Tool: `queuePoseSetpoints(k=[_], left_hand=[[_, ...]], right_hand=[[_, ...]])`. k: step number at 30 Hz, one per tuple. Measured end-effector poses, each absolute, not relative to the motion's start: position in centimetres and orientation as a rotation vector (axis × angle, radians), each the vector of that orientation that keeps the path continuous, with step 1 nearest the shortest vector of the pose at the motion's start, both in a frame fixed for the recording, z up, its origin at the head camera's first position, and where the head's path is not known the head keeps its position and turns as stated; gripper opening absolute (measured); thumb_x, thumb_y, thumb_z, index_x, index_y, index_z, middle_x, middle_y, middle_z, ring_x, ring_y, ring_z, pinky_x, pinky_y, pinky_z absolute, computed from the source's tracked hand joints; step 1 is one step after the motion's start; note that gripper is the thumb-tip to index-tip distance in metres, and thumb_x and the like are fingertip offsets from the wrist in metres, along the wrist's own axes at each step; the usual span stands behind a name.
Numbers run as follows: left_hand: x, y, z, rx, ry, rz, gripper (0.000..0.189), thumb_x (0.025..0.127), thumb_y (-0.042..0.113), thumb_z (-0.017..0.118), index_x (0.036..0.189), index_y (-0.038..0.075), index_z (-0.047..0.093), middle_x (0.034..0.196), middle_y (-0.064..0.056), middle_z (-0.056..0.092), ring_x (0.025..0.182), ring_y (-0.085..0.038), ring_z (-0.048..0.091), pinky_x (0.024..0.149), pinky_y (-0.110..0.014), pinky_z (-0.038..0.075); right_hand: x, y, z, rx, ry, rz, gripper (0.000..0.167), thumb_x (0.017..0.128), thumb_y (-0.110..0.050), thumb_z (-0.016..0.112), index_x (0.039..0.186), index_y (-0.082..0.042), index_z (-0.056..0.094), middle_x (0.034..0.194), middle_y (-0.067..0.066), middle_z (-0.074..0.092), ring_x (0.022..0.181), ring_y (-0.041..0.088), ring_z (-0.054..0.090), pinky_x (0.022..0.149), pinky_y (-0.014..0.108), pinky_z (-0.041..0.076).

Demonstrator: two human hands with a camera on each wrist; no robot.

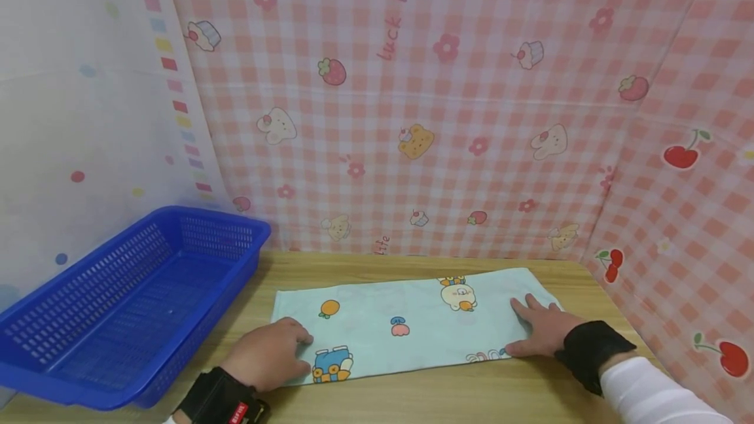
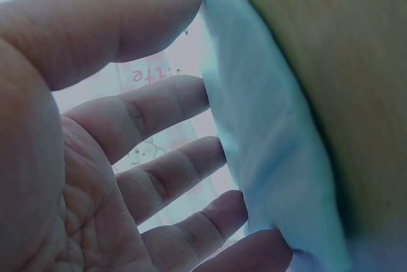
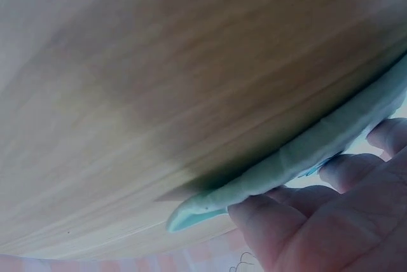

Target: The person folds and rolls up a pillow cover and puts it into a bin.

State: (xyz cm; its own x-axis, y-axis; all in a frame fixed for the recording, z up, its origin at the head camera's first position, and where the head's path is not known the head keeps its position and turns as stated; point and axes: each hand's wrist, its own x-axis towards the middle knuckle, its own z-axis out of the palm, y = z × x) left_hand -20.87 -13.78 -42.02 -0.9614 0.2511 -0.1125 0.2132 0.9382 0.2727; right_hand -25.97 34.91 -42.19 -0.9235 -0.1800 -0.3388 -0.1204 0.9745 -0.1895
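Note:
A pale mint cloth (image 1: pixel 412 326) printed with cartoon animals and fruit lies folded into a long strip on the wooden table. At its left end rests my left hand (image 1: pixel 268 353), its fingertips on the fabric. The left wrist view shows the fingers (image 2: pixel 165 110) fairly straight and apart, tips along the cloth's surface (image 2: pixel 267 132). My right hand (image 1: pixel 544 327) lies spread over the right end, thumb near the front edge. In the right wrist view, its fingertips (image 3: pixel 267 218) touch the cloth beside its folded edge (image 3: pixel 286 164).
A blue plastic basket (image 1: pixel 203 329) with perforated sides stands at the left of the table (image 1: pixel 436 398). Behind rises a pink checked curtain (image 1: pixel 377 201), with another checked cloth wall (image 1: pixel 677 228) at the right and a white dotted sheet (image 1: pixel 88 116) at the left.

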Motion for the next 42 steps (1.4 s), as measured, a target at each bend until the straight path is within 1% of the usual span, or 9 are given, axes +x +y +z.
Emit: queuePoseSetpoints(k=[17,21,24,28,32,35,38,40,42], left_hand=[[-20.4,-13.0,-42.0,0.405,2.94,0.404,0.041,0.082,0.033,0.086,0.116,0.011,0.078,0.127,-0.005,0.072,0.124,-0.031,0.067,0.106,-0.056,0.051],[-20.9,-13.7,-41.9,0.352,2.918,0.502,0.033,0.085,0.033,0.084,0.112,0.015,0.079,0.125,-0.004,0.074,0.125,-0.033,0.067,0.107,-0.057,0.05],[-21.5,-14.5,-41.5,0.301,2.901,0.595,0.026,0.09,0.031,0.081,0.112,0.016,0.079,0.121,-0.004,0.077,0.124,-0.034,0.068,0.106,-0.058,0.051],[-22.8,-15.6,-40.7,0.263,2.918,0.666,0.025,0.098,0.026,0.072,0.118,0.012,0.076,0.12,-0.007,0.077,0.12,-0.034,0.069,0.101,-0.057,0.053],[-24.1,-16.4,-40.3,0.224,2.974,0.701,0.028,0.101,0.021,0.065,0.124,0.006,0.073,0.123,-0.012,0.075,0.114,-0.033,0.071,0.097,-0.056,0.055],[-25.1,-16.5,-40.5,0.199,2.994,0.706,0.033,0.103,0.019,0.063,0.13,0.002,0.07,0.128,-0.016,0.073,0.117,-0.036,0.069,0.1,-0.058,0.053],[-25.9,-16.7,-41.0,0.176,2.991,0.711,0.038,0.103,0.017,0.06,0.135,-0.002,0.066,0.136,-0.021,0.069,0.127,-0.043,0.063,0.107,-0.061,0.048],[-26.3,-16.9,-41.4,0.18,2.99,0.716,0.04,0.102,0.016,0.06,0.136,-0.005,0.065,0.138,-0.024,0.066,0.133,-0.047,0.059,0.11,-0.063,0.045],[-26.6,-17.1,-41.6,0.197,2.989,0.715,0.039,0.101,0.014,0.062,0.134,-0.005,0.065,0.138,-0.024,0.067,0.132,-0.047,0.059,0.11,-0.063,0.045]], right_hand=[[-26.3,36.1,-41.9,-0.224,2.749,-0.246,0.11,0.083,-0.065,0.079,0.159,0.002,0.037,0.162,0.043,0.024,0.14,0.078,0.018,0.109,0.085,0.023],[-26.5,35.5,-41.4,-0.21,2.741,-0.199,0.107,0.083,-0.063,0.08,0.158,0.002,0.039,0.161,0.043,0.026,0.141,0.075,0.024,0.111,0.082,0.026],[-26.6,34.3,-41.0,-0.231,2.773,-0.163,0.098,0.084,-0.058,0.081,0.152,0.003,0.047,0.157,0.042,0.036,0.142,0.067,0.035,0.113,0.075,0.032],[-26.4,31.0,-40.8,-0.319,2.877,-0.201,0.074,0.086,-0.045,0.083,0.139,0.002,0.062,0.144,0.031,0.059,0.138,0.051,0.053,0.115,0.063,0.041],[-25.4,25.2,-40.6,-0.479,2.955,-0.303,0.049,0.088,-0.032,0.084,0.126,-0.004,0.073,0.122,0.012,0.075,0.122,0.035,0.067,0.107,0.054,0.051],[-24.3,20.3,-40.2,-0.635,2.937,-0.403,0.037,0.091,-0.028,0.081,0.121,-0.007,0.076,0.114,0.006,0.078,0.113,0.028,0.071,0.101,0.05,0.055],[-23.2,15.4,-39.7,-0.796,2.863,-0.424,0.032,0.093,-0.028,0.079,0.12,-0.01,0.078,0.113,0.0,0.079,0.111,0.02,0.071,0.101,0.044,0.056],[-22.3,12.4,-39.6,-0.905,2.801,-0.404,0.027,0.095,-0.029,0.078,0.118,-0.015,0.079,0.111,-0.006,0.077,0.105,0.012,0.069,0.098,0.035,0.056],[-21.5,9.7,-39.9,-1.02,2.756,-0.356,0.025,0.095,-0.031,0.077,0.118,-0.02,0.079,0.112,-0.011,0.076,0.105,0.005,0.067,0.097,0.027,0.054]])
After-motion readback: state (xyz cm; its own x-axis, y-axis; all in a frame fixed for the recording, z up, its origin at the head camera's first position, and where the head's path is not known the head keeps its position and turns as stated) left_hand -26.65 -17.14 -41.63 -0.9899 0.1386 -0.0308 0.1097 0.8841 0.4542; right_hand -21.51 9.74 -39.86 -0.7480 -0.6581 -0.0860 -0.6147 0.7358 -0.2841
